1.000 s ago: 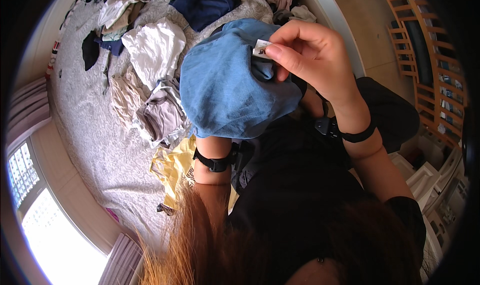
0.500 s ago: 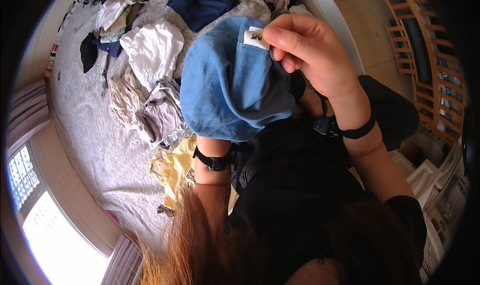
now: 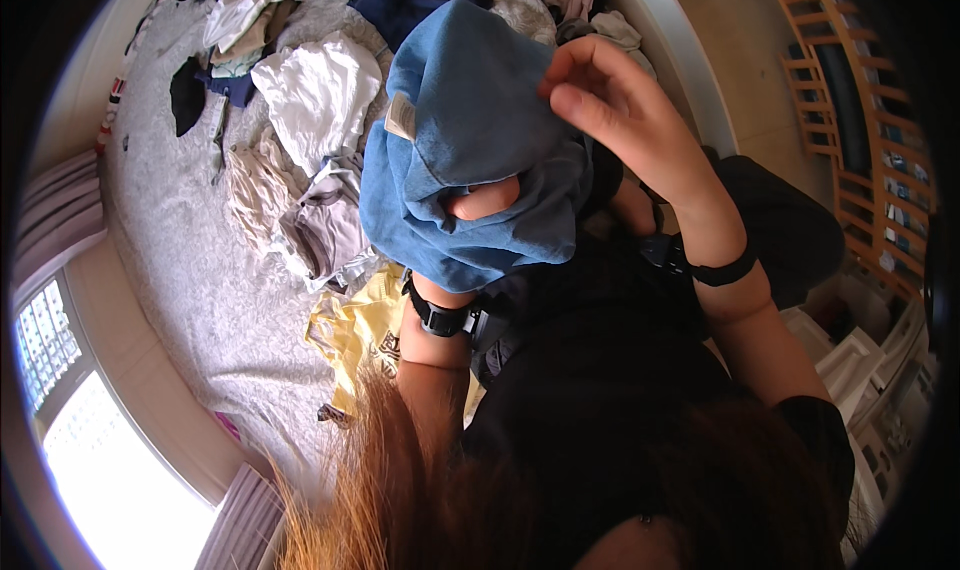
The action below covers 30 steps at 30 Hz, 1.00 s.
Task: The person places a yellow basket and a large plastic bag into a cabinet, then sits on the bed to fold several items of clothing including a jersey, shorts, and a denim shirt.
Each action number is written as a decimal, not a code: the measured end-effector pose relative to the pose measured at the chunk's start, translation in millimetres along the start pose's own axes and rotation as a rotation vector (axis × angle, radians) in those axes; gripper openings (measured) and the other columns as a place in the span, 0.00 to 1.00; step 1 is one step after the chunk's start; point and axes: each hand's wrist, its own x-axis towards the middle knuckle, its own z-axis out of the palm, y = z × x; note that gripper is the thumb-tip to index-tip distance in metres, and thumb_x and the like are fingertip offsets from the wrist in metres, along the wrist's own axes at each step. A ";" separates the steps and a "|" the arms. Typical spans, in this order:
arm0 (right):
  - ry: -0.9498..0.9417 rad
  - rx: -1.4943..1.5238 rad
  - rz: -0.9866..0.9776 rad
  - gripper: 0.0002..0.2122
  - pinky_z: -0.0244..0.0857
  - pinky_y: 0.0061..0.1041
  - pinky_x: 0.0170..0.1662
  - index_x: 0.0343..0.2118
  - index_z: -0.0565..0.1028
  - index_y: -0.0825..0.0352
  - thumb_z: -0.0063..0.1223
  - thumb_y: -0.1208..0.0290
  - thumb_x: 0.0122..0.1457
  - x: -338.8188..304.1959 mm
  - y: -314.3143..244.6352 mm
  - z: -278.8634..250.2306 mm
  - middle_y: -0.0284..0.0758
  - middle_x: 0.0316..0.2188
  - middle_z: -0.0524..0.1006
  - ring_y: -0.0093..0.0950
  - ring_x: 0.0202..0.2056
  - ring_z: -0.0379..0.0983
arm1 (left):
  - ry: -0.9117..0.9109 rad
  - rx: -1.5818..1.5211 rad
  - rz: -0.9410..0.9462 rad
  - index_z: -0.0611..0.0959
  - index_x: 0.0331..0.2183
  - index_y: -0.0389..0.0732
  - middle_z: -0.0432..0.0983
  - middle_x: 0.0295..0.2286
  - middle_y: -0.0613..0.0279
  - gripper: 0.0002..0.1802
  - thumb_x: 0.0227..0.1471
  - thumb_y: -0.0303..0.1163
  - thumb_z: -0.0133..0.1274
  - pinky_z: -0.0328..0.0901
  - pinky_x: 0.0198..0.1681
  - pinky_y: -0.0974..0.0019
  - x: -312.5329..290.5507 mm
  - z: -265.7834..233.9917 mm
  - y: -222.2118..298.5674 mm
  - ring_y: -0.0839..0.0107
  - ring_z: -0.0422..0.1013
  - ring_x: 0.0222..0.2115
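A soft blue garment [image 3: 480, 80] is bunched over my left hand [image 3: 485, 200]; its exact kind does not show. One finger of that hand shows through a gap in the folds, gripping the cloth, while its other fingers are hidden underneath. A small white label [image 3: 401, 117] sticks out at the garment's left side. At the upper right edge of the cloth is my right hand [image 3: 625, 110], thumb and forefinger apart, the fingertips close to or touching the fabric.
On the pale textured bedspread [image 3: 170, 270] lie a white garment [image 3: 318, 95], a grey-mauve one [image 3: 325, 225], a yellow printed one [image 3: 355, 325] and a navy one [image 3: 415, 5]. A window [image 3: 120, 470] is at lower left. Wooden slatted furniture [image 3: 850, 90] stands at right.
My right hand has let go of the white label. The garment has turned, so the label now sits at its left side, and a finger of my left hand has come into view.
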 end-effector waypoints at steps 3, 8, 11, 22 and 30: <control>-0.135 -0.255 -0.148 0.36 0.71 0.37 0.67 0.65 0.77 0.64 0.83 0.49 0.62 -7.0 -3.0 0.4 0.35 0.62 0.80 0.34 0.66 0.76 | 0.024 -0.079 -0.019 0.81 0.58 0.45 0.78 0.52 0.63 0.14 0.78 0.36 0.50 0.72 0.56 0.63 -12.6 2.2 -3.7 0.67 0.76 0.53; -0.065 -0.700 -0.332 0.37 0.62 0.41 0.77 0.73 0.73 0.64 0.78 0.74 0.61 -0.6 16.3 11.9 0.39 0.71 0.75 0.39 0.75 0.69 | 0.035 -0.109 -0.012 0.81 0.61 0.44 0.79 0.54 0.61 0.17 0.78 0.38 0.51 0.72 0.58 0.61 -12.3 1.4 -2.7 0.66 0.76 0.55; 0.005 -0.556 -0.327 0.20 0.74 0.40 0.66 0.58 0.82 0.64 0.73 0.78 0.63 4.3 12.0 0.7 0.40 0.57 0.85 0.43 0.62 0.81 | 0.043 -0.089 -0.009 0.80 0.62 0.44 0.78 0.55 0.61 0.18 0.78 0.38 0.52 0.72 0.59 0.61 -8.4 -3.9 -2.7 0.65 0.76 0.56; 0.013 -0.170 -0.412 0.08 0.72 0.24 0.58 0.52 0.82 0.72 0.63 0.74 0.77 6.5 -21.8 18.8 0.32 0.46 0.84 0.22 0.50 0.79 | 0.123 -0.137 -0.039 0.78 0.65 0.43 0.77 0.59 0.58 0.23 0.76 0.40 0.56 0.71 0.63 0.59 -13.2 -17.1 -19.5 0.62 0.75 0.60; 0.051 -0.200 -0.332 0.07 0.72 0.24 0.55 0.52 0.83 0.71 0.60 0.76 0.78 6.9 -18.8 34.3 0.33 0.46 0.84 0.22 0.47 0.79 | 0.161 -0.141 -0.053 0.77 0.68 0.42 0.76 0.62 0.56 0.27 0.74 0.42 0.58 0.71 0.65 0.57 -18.4 -17.3 -29.0 0.59 0.74 0.63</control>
